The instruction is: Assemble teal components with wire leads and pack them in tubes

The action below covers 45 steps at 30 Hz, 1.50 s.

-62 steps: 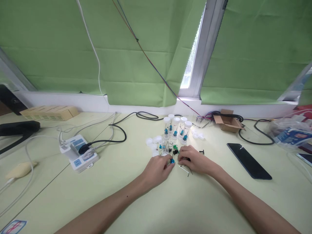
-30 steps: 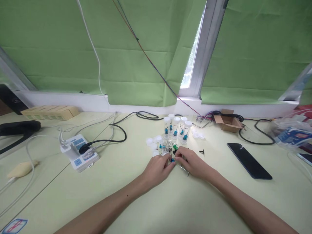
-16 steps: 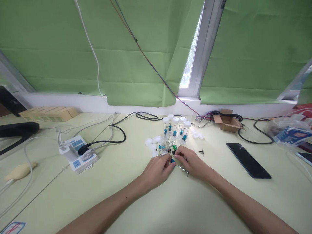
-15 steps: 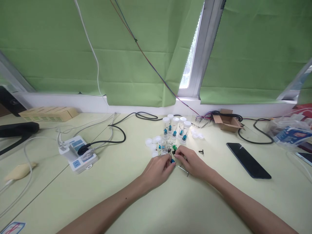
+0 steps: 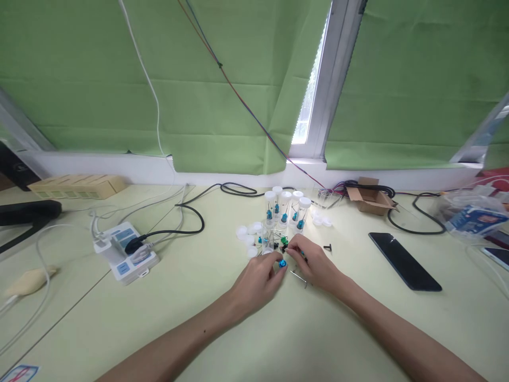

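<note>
My left hand (image 5: 258, 276) pinches a small round blue part (image 5: 282, 263) between thumb and forefinger, just above the table. Close by on the right, my right hand (image 5: 312, 260) has its fingers drawn together beside small green parts (image 5: 284, 240) and black bits; its fingertips are too small to show what they grip. A thin bent metal rod (image 5: 299, 278) lies below it. Past my left hand stands a clear vial (image 5: 268, 239). Behind it are several white-capped vials (image 5: 285, 204) with blue parts and thin rods inside. Loose white caps (image 5: 251, 240) lie to the left.
A black T-shaped piece (image 5: 327, 247) and a dark phone (image 5: 404, 261) lie to the right. A small open cardboard box (image 5: 371, 199) sits at the back. On the left is a white power strip (image 5: 133, 254) with plugs, and cables cross the table's rear.
The blue part in my left fingers has turned, so its round face now shows. My right hand has shifted very slightly; the things on the table look the same.
</note>
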Each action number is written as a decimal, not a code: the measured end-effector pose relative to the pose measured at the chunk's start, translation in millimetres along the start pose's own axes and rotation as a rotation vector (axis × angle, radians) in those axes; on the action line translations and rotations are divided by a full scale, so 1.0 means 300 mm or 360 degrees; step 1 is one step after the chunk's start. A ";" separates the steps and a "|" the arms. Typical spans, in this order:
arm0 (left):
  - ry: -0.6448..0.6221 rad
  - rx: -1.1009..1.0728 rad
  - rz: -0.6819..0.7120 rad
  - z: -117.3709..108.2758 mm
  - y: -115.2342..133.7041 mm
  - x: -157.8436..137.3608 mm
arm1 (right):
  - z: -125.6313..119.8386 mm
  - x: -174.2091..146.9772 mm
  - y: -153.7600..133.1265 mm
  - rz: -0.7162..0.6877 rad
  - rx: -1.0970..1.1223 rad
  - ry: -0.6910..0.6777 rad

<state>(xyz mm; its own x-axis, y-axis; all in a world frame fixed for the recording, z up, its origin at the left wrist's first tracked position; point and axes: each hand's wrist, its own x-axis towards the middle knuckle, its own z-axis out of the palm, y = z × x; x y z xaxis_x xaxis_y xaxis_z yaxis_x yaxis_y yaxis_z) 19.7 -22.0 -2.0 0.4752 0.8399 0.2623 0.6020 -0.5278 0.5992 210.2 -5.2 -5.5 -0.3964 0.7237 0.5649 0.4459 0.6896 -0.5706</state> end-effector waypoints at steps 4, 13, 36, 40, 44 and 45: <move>0.0049 -0.0033 0.0031 0.006 0.000 0.000 | -0.001 0.000 -0.002 -0.0001 -0.0011 -0.0003; 0.0052 -0.0075 -0.0001 0.007 0.000 0.002 | -0.004 -0.001 -0.003 0.0005 -0.0043 0.0006; -0.0183 -0.0638 -0.0204 0.017 0.014 0.008 | -0.003 0.001 -0.004 -0.0048 -0.0020 0.0044; -0.0173 -0.0785 -0.0237 0.026 0.002 0.010 | -0.001 0.000 -0.001 -0.0054 -0.0016 0.0061; -0.0212 -0.0969 -0.0292 0.035 -0.007 0.010 | 0.000 0.000 -0.002 -0.0060 -0.0007 0.0053; -0.0235 -0.1016 -0.0308 0.038 -0.010 0.010 | 0.000 0.000 -0.003 -0.0061 -0.0009 0.0049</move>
<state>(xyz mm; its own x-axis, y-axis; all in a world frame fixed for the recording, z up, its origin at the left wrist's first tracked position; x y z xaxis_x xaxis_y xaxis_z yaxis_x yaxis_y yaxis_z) 26.7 -19.5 -11.7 0.5069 0.8616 0.0266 0.2099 -0.1533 0.9656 210.0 -5.9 -5.0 -0.3884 0.6956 0.6044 0.4353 0.7166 -0.5450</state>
